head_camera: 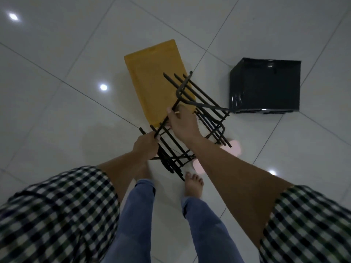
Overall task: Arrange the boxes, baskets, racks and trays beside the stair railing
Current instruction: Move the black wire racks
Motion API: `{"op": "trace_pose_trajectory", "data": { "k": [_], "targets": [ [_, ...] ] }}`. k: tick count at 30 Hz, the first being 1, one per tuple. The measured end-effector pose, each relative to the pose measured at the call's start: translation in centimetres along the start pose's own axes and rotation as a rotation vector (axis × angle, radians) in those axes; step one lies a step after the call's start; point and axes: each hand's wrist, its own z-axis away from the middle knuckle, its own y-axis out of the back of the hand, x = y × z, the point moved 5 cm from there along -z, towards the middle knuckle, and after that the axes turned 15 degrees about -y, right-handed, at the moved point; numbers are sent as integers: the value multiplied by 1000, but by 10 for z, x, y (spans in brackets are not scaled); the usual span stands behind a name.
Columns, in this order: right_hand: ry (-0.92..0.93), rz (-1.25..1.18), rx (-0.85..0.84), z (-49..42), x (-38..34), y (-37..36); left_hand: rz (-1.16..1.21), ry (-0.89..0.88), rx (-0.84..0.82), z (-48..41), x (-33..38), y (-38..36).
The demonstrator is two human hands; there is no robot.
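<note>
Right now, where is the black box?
In the head view the black box sits on the floor at upper right, to the right of the yellow tray, just past the far corner of the black wire rack.

A home interior, judging by glossy white floor tiles (57,59) and bare feet (193,184)

no readable text, labels or numbers anywhere

I have both arms stretched forward and down, the forearms bare below checked short sleeves. My left hand (145,144) curls round a bar at the near corner of the black wire rack (166,162). My right hand (183,123), back turned upward, grips a bar further along it.
</note>
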Motion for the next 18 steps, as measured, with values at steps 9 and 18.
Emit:
{"op": "trace_pose_trajectory", "data": {
  "k": [9,18],
  "targets": [
    [-368,-134,631,-48,104,96,60,-46,-24,-7,-13,3],
    [-322,-287,584,-85,93,107,21,-53,92,6,-7,12]
  ]
}}
